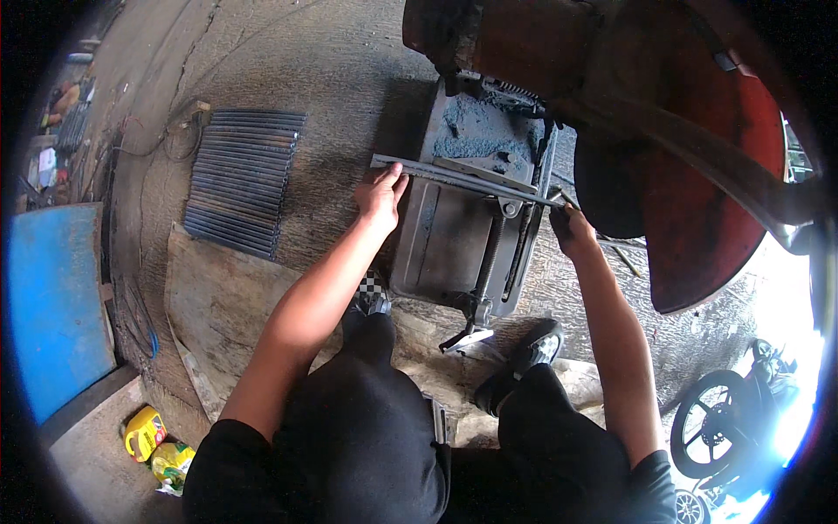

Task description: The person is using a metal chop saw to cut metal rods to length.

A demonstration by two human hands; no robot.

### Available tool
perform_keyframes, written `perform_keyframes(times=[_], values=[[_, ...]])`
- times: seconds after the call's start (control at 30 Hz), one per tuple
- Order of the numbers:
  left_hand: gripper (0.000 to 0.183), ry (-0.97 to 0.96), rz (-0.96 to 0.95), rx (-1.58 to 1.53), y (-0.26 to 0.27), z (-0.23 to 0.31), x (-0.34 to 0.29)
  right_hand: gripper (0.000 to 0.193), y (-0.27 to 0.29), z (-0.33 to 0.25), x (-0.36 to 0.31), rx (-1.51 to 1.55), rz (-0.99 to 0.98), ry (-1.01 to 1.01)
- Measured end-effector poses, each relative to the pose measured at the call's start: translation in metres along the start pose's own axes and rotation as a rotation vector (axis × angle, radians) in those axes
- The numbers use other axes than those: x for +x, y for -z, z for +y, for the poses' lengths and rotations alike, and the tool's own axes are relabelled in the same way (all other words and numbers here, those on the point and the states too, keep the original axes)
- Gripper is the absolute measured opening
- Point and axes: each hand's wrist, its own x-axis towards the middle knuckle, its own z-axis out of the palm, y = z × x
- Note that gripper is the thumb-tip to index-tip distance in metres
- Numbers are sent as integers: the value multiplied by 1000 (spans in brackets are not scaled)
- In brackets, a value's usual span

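Note:
A thin grey metal rod (463, 182) lies crosswise over the base (449, 240) of a cut-off saw, against the vise jaw (489, 172). My left hand (381, 199) pinches the rod near its left end, thumb on top. At the right end my right hand (574, 229) is closed around it, its fingers partly in shadow. Just below the rod, the vise's long screw (494, 249) runs toward me to a crank handle (467, 339). The saw's red guard (698, 201) and dark disc (604, 192) hang over the right side.
Many dark rods (244, 179) lie in a row on the concrete at the left. Bluish metal filings (489, 131) cover the saw's far base. A worn board (218, 288) lies near my feet. A blue panel (57, 297), yellow jug (144, 432) and motorcycle wheel (711, 424) stand around.

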Motion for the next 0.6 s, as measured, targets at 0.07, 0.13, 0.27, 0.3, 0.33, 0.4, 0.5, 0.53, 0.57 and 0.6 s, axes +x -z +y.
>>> perform_keyframes(times=[0.07,0.13,0.27,0.3,0.33,0.4,0.5,0.53,0.57,0.6], values=[[24,8,-12,5,1,0,0,21,-2,-1,-3,16,9,-7],[26,19,-16,1,1,1,-1,16,-4,-2,-6,27,-3,3],[19,-27,-19,9,1,0,-1,14,-3,1,-11,-32,-18,47],[19,-22,-20,8,1,0,-1,15,-3,1,-11,-88,-13,66],[19,-21,-35,12,2,0,-1,16,-2,1,-11,2,8,23],[19,-25,-51,8,3,0,-1,15,-1,0,-9,-3,5,-14],[19,-27,-48,5,4,-1,-1,15,-2,-3,-5,11,34,-68],[19,-21,-48,5,3,-1,0,15,-4,-3,-5,20,51,-73],[19,-25,-49,0,3,-1,0,15,-5,-4,-6,32,20,-66],[19,-34,-48,-3,3,-1,0,15,-8,-4,-7,20,37,-77]])
